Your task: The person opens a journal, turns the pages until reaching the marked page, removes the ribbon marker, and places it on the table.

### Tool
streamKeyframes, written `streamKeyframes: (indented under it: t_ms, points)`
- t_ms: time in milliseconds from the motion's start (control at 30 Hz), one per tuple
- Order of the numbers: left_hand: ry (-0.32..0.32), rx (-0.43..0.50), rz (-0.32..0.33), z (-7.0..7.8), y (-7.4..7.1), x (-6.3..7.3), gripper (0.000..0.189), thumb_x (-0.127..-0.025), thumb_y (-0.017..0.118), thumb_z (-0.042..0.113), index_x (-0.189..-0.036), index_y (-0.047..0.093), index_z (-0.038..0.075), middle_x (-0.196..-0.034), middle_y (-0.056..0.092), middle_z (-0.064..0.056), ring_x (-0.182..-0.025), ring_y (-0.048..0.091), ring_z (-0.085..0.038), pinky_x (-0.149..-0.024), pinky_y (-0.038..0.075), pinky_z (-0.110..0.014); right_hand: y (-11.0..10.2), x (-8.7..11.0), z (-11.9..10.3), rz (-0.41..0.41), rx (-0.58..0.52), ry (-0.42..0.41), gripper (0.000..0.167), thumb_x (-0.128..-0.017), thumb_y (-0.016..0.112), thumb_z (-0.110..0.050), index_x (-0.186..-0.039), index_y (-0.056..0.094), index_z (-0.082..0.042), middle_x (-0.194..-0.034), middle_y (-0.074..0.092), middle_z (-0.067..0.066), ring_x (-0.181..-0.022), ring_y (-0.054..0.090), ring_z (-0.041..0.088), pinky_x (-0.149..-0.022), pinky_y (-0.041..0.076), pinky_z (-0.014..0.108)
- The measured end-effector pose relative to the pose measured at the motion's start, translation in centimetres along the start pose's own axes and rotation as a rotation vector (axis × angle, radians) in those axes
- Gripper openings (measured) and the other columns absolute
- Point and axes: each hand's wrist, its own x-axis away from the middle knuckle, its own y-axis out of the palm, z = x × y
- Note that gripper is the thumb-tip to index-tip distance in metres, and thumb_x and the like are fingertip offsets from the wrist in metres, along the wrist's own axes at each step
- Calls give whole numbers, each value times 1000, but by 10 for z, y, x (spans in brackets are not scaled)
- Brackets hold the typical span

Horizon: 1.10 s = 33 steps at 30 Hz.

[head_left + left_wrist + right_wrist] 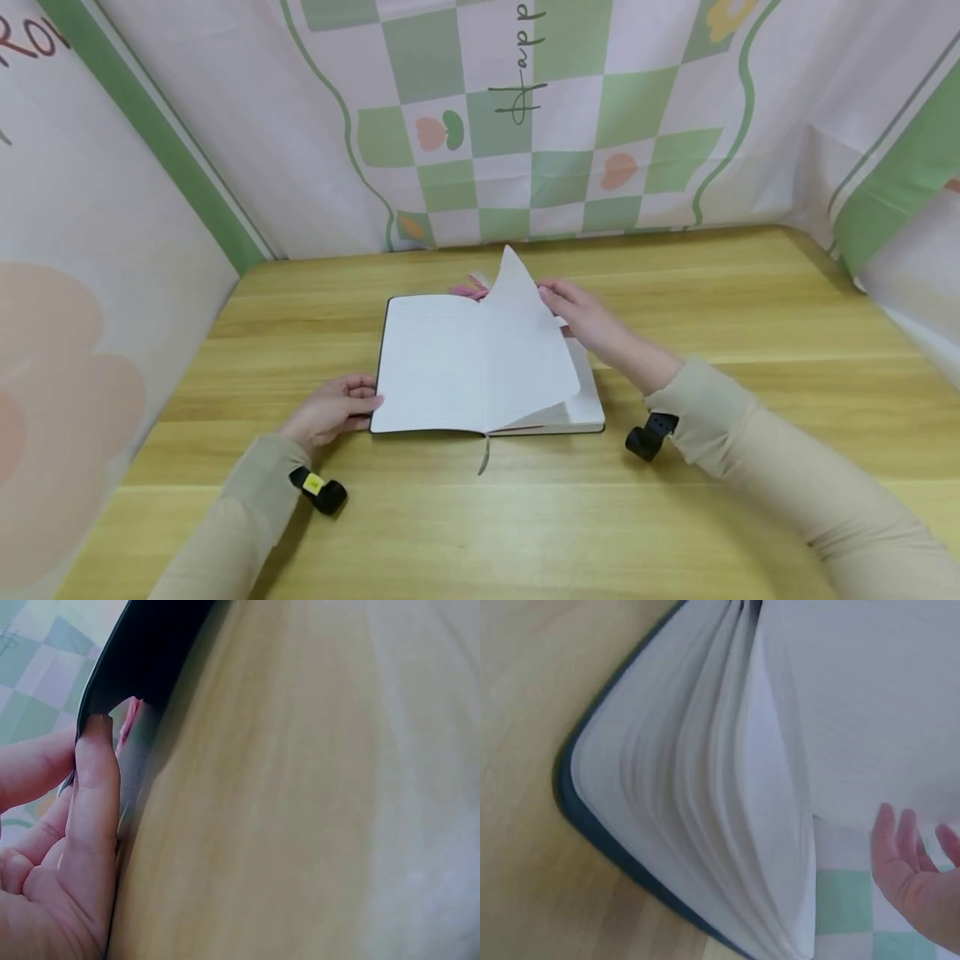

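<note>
We see the notebook (427,367) open on the table (450,525). The left hand (326,410) pinches its near left edge, probably to steady it; the right hand (583,314), fingers loosely apart, is at the right edge of the raised page (521,354), perhaps supporting it; contact is unclear.

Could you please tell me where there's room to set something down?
Bare wood-grain table lies in front of the notebook, short of its ribbon bookmark, between the sleeves; also beyond the left hand and right of the right hand. The notebook's sides, with both hands, and far edge, with a pink tassel, are crowded.
</note>
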Motion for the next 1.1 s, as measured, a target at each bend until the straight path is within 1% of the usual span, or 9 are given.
streamKeyframes:
  t_ms: [100, 200, 367, 433, 567, 700, 800, 933, 1100]
  points:
    - [2, 1, 7, 0, 1, 0, 40, -92, 58, 2, -127, 40, -6, -93, 53, 0, -79, 56, -8, -69, 52, -24, 6, 2, -2, -75, 15, -65, 54, -105, 22, -34, -146, 26, 2, -140, 39, 25, -127, 39, 39, -103, 37, 54]
    - [6, -3, 12, -1, 1, 0, 40, -92, 58, 2, -127, 40, -7, -94, 53, 0, -79, 56, -8, -69, 52, -24, 13, 5, -2, -136, 83, -113, 55, -105, 19, -34, -147, 22, 2, -142, 37, 25, -128, 40, 40, -105, 36, 53]
    - [9, -7, 10, 0, 2, 1, 41, -92, 58, 3, -128, 39, -7, -93, 54, 0, -79, 56, -7, -69, 52, -24, 24, 8, -2, -178, 268, -165, 55, -105, 25, -36, -147, 25, 0, -148, 30, 24, -137, 30, 39, -112, 24, 53]
    - [8, -7, 8, 1, 2, 1, 42, -92, 58, 3, -128, 39, -7, -93, 54, 0, -79, 56, -7, -69, 52, -24, 29, 9, -4, -188, 335, -195, 54, -104, 29, -35, -147, 29, -3, -148, 32, 23, -136, 31, 38, -111, 24, 52]
    - [6, -12, 8, 2, 1, 1, 40, -92, 58, 4, -127, 41, -6, -93, 54, 1, -79, 56, -7, -69, 52, -24, 41, 11, -6, -238, 390, -229, 52, -103, 36, -32, -147, 29, -6, -145, 32, 22, -133, 33, 36, -110, 27, 52]
    - [10, -11, 0, 1, 0, 1, 38, -92, 59, 4, -125, 43, -5, -92, 55, 1, -80, 57, -8, -70, 53, -24, 53, 10, -9, -305, 453, -212, 56, -102, 36, -37, -149, 25, -9, -149, 27, 22, -138, 25, 35, -112, 23, 52]
    - [15, -10, -2, 0, 0, 2, 39, -91, 59, 3, -125, 42, -6, -92, 55, 1, -80, 57, -8, -70, 53, -24, 62, 9, -13, -353, 525, -156, 60, -101, 36, -43, -151, 22, -13, -152, 21, 22, -140, 22, 38, -113, 21, 53]
    - [24, -17, 2, 0, 1, 2, 42, -91, 59, 3, -128, 40, -8, -93, 55, 1, -80, 57, -8, -70, 53, -24, 73, 7, -17, -386, 637, -88, 62, -100, 36, -48, -152, 20, -17, -155, 15, 19, -140, 18, 42, -113, 20, 54]
    - [52, -21, -51, -1, 0, 4, 40, -93, 54, 1, -128, 39, -10, -92, 59, 3, -81, 59, -8, -71, 53, -25, 88, 4, -22, -405, 725, -53, 62, -99, 35, -51, -151, 23, -20, -157, 12, 16, -141, 14, 43, -109, 18, 64]
